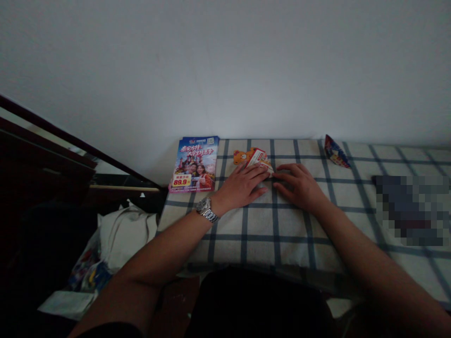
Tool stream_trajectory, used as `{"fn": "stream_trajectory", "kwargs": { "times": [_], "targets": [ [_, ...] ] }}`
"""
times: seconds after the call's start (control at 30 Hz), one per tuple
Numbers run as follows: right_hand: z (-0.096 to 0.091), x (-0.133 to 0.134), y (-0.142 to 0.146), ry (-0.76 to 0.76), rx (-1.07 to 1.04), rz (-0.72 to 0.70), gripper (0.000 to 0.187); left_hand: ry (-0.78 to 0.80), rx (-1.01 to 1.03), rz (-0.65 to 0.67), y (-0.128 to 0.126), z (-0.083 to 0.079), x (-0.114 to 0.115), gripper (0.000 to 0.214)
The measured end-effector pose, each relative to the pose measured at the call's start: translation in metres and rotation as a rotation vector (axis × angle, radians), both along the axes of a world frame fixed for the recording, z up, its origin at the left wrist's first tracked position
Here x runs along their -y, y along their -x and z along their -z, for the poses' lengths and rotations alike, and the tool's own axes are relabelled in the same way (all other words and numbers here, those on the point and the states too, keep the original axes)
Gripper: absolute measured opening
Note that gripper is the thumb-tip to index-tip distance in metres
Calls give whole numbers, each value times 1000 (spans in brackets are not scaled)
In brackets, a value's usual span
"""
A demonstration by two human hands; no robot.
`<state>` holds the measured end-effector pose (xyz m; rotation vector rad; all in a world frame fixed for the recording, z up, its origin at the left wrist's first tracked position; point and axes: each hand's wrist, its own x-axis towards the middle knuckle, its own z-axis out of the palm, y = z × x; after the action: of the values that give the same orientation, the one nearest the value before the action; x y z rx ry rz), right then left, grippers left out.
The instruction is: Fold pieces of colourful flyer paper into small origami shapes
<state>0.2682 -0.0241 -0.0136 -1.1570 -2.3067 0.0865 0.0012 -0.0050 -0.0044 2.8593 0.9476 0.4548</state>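
My left hand (243,188), with a metal watch (207,209) on its wrist, lies palm down with its fingers stretched over a small folded paper (258,157), printed in red and white. The fingers cover part of this paper. Just right of it, my right hand (298,187) rests on the checked cloth with fingers apart; whether a fingertip touches the paper's edge is hard to make out. From behind the paper shows an orange bear-shaped piece (241,157), flat on the cloth.
A stack of printed flyers (195,164) lies left on the checked tablecloth (260,225), by the wall. A folded, colourful paper (336,152) stands at the back right. A blurred-out dark object (405,206) is far right. Left of the table is a white bag (125,232).
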Motion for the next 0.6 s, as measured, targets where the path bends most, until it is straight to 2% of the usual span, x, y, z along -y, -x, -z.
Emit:
{"fn": "stream_trajectory", "kwargs": {
  "times": [0.13, 0.23, 0.43, 0.6],
  "targets": [
    [0, 1, 3, -8, -25, -46, 26, -27, 7, -78, 0, 0, 0, 49],
    [-2, 3, 7, -4, -35, -68, 24, -33, 21, -90, 0, -1, 1, 49],
    [-5, 4, 11, -11, -41, -84, 22, -37, 42, -54, 1, 1, 0, 48],
    [-2, -2, 8, -34, -91, -10, 22, -13, 67, 26, 2, 3, -2, 42]
  ]
}}
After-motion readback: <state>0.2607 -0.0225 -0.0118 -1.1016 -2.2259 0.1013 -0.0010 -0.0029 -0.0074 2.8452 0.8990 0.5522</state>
